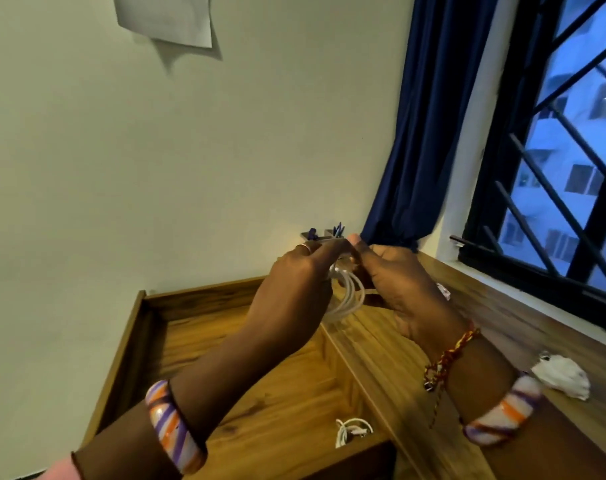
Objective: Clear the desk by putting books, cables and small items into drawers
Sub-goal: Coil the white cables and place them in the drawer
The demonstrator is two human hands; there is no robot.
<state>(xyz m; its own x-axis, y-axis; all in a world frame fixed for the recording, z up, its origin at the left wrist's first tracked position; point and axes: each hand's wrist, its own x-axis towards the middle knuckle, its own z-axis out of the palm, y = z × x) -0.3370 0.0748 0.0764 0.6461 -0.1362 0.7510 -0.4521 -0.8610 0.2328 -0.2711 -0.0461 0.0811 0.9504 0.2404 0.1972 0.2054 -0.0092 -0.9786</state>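
A white cable [346, 299] hangs in loose loops between my two hands, above the far end of the wooden desk [381, 348]. My left hand [294, 289] pinches its upper end, and my right hand [398, 285] grips it from the other side. Both hands meet at the fingertips. Below them an open wooden drawer [225, 341] stands pulled out to the left of the desk. A second coiled white cable [351, 432] lies in the drawer's near right corner.
A small grey organiser [324, 235] with blue pens stands against the wall behind my hands. A white crumpled item [564, 375] lies on the desk at right. A dark blue curtain [429, 116] and a barred window [554, 168] border the desk's right side.
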